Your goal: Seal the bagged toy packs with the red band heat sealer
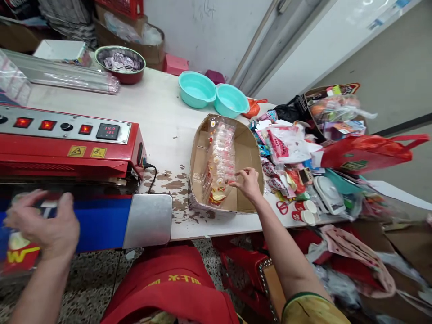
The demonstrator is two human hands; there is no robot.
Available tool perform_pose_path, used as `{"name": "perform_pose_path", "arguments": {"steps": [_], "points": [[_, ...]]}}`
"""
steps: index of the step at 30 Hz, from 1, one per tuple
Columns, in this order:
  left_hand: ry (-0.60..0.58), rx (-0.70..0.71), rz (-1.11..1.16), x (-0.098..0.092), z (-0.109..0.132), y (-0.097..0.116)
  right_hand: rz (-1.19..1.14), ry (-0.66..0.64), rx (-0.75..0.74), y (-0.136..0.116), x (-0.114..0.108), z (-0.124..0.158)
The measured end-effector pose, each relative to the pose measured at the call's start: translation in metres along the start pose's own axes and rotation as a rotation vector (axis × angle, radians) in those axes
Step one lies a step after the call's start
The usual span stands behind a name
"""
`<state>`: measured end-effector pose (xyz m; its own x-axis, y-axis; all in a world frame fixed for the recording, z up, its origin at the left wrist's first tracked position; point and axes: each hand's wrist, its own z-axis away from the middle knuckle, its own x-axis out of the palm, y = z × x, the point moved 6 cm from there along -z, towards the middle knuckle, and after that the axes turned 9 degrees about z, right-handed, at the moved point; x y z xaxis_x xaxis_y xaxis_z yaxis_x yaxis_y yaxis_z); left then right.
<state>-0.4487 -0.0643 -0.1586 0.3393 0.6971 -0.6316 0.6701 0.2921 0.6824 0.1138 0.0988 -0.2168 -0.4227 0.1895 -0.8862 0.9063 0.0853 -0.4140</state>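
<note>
My left hand is smeared by motion over the blue conveyor belt of a red sealing machine. Its fingers are curled around a clear plastic packet with a red and yellow print, which hangs past the belt's front edge. My right hand is inside a cut-down cardboard box, thumb and forefinger slightly apart at the right side of a row of clear packets. These packets stand close together, with small egg-like and red pieces showing through. The nearest one has a red and yellow print.
The red machine stands at left with lit switches. Two turquoise basins and a bowl of sachets sit farther back. To the right lie mixed packets, red scissors, paper cups, a scale and a red bag.
</note>
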Motion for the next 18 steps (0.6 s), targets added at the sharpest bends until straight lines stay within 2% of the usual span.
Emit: {"name": "perform_pose_path", "arguments": {"steps": [2,3,5,7,8,11,13,15,16,18], "points": [[0.072,0.202,0.045,0.012,0.027,0.031,-0.035,-0.104,-0.036,0.009,0.003,-0.009],[0.045,0.259,0.097,0.023,0.040,0.045,-0.099,-0.131,-0.056,0.005,-0.001,-0.010],[-0.130,0.256,0.220,0.050,0.062,0.068,-0.283,-0.166,-0.108,-0.018,-0.018,-0.007],[-0.343,0.180,0.357,0.073,0.079,0.095,-0.445,-0.190,-0.182,-0.054,-0.048,0.000],[-0.453,0.133,0.432,0.082,0.086,0.112,-0.471,-0.162,-0.218,-0.072,-0.067,0.004],[-0.735,0.013,0.725,0.099,0.095,0.173,-0.467,-0.014,-0.335,-0.128,-0.122,0.013],[-0.866,-0.062,0.965,0.102,0.091,0.212,-0.487,0.008,-0.413,-0.161,-0.140,0.016],[-0.944,-0.155,1.139,0.104,0.084,0.234,-0.538,-0.047,-0.460,-0.187,-0.139,0.018],[-0.961,-0.209,1.178,0.105,0.080,0.237,-0.573,-0.092,-0.463,-0.197,-0.132,0.018],[-0.935,-0.339,1.191,0.105,0.074,0.225,-0.673,-0.194,-0.424,-0.210,-0.108,0.017]]}}
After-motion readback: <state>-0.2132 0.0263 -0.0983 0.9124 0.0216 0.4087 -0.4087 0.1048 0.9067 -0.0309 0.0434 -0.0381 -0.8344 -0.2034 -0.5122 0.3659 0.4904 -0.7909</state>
